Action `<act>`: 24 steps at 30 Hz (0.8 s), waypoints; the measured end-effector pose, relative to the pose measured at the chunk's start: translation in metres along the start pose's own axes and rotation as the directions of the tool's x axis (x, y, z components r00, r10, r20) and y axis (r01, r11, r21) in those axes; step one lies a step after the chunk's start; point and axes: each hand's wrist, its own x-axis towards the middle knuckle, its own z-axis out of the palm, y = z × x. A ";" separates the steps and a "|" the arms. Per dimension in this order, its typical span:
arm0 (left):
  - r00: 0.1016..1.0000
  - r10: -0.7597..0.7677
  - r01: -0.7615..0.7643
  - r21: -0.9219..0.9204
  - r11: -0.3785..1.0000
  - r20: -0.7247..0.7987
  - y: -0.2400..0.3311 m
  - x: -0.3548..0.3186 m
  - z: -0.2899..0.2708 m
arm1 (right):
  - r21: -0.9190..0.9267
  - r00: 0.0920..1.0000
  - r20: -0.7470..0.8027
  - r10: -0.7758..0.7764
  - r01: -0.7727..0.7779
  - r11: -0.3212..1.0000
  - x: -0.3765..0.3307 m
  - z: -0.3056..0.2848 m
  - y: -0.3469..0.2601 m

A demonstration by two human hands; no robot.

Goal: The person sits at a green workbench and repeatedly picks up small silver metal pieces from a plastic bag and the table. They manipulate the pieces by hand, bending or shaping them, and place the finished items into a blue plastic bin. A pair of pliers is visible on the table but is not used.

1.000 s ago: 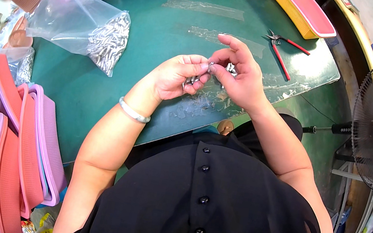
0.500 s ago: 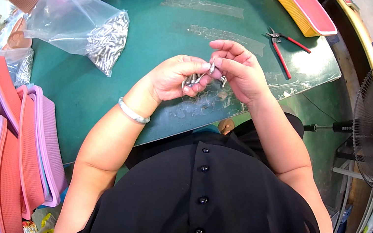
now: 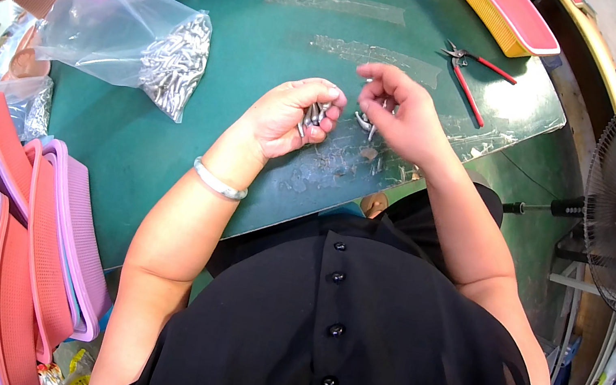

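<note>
Silvery metal pieces (image 3: 175, 58), small and slim, fill the right end of a clear plastic bag (image 3: 103, 20) on the left of the table (image 3: 287, 32). Mid-table, toward the near edge, the left hand (image 3: 287, 115) has its grip folded around several held pieces (image 3: 314, 117). Just beside it, the right hand (image 3: 401, 120) curls its fingers; I cannot tell whether its grip pinches anything. Loose pieces (image 3: 362, 122) show just by its fingertips. Farther right lie red-handled cutting pliers (image 3: 457, 60), handles spread.
</note>
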 end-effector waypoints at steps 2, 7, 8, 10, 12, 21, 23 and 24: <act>0.999 0.042 -0.042 0.006 0.999 -0.030 0.000 0.001 -0.002 | -0.441 0.987 0.134 -0.091 0.142 0.886 -0.006 -0.007 -0.002; 0.993 0.069 -0.067 0.025 0.997 -0.099 -0.002 0.002 0.002 | -0.559 0.966 0.151 -0.212 0.260 0.787 -0.013 -0.001 -0.003; 0.992 0.072 -0.068 0.040 0.997 -0.108 -0.002 0.002 0.003 | -0.571 0.960 0.149 -0.238 0.280 0.772 -0.012 0.000 0.000; 0.989 0.071 -0.062 0.071 0.996 -0.129 -0.003 0.001 0.004 | -0.561 0.957 0.130 -0.258 0.286 0.777 -0.012 0.001 0.002; 0.986 0.062 -0.046 0.103 0.994 -0.153 -0.004 0.000 0.005 | -0.515 0.965 0.096 -0.244 0.258 0.817 -0.012 0.002 0.000; 0.958 0.203 -0.133 0.316 0.939 -0.202 -0.012 -0.002 0.025 | -0.281 0.900 -0.137 -0.413 0.365 0.888 -0.013 0.016 0.004; 0.934 0.301 -0.209 0.386 0.899 -0.194 -0.013 -0.001 0.023 | -0.254 0.897 -0.121 -0.424 0.385 0.887 -0.012 0.014 0.004; 0.910 0.375 -0.264 0.454 0.851 -0.174 -0.013 0.000 0.023 | -0.241 0.896 -0.114 -0.430 0.395 0.887 -0.011 0.012 0.004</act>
